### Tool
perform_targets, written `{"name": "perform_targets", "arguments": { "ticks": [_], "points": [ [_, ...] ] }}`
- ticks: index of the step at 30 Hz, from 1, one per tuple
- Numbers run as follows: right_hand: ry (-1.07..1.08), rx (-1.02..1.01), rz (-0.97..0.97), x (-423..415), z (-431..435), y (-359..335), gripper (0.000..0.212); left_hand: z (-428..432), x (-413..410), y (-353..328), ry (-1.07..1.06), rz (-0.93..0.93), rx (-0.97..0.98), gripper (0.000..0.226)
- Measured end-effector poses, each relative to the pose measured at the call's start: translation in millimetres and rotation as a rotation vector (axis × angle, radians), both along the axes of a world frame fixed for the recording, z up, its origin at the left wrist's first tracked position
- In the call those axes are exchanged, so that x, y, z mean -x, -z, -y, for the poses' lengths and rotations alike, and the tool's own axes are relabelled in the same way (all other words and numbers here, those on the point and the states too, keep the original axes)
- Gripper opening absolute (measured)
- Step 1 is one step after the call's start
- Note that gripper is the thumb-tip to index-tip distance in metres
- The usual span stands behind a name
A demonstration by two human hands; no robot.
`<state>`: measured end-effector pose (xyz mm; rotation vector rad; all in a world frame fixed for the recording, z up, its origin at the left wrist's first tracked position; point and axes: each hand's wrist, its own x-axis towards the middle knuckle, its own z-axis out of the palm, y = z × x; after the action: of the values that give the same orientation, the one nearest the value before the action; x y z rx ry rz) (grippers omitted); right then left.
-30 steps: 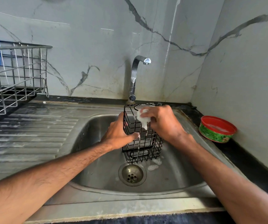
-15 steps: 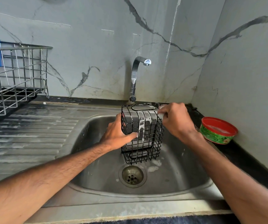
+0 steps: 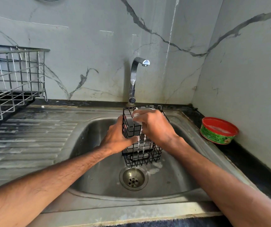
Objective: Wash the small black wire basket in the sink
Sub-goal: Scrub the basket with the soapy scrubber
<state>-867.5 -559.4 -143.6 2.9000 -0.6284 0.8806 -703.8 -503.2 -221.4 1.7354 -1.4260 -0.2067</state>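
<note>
Stainless steel sink (image 3: 98,185): small black wire basket (image 3: 142,155) likely light, stiff, soap-slick; left hand (image 3: 116,136) grips side wires, right hand (image 3: 154,126) pinches white foamy pad (image 3: 136,114).

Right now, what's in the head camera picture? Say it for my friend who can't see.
A person washes a black wire basket over a steel sink: the left hand grips its side and the right hand presses a foamy white scrubber on its top. A tap stands behind, a wire rack left, a red-rimmed green tub right.
</note>
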Motion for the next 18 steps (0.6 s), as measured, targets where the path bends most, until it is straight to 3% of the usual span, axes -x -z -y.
{"name": "perform_targets", "arguments": {
  "ticks": [7, 18],
  "points": [
    [0.284, -0.163, 0.198, 53, 56, -3, 0.039, 0, -2, 1, 0.002, -0.007, 0.009, 0.082],
    [0.31, -0.209, 0.282, 40, 72, -6, 0.029, -3, 0, -2, 0.039, 0.003, 0.01, 0.086]
  ]
}}
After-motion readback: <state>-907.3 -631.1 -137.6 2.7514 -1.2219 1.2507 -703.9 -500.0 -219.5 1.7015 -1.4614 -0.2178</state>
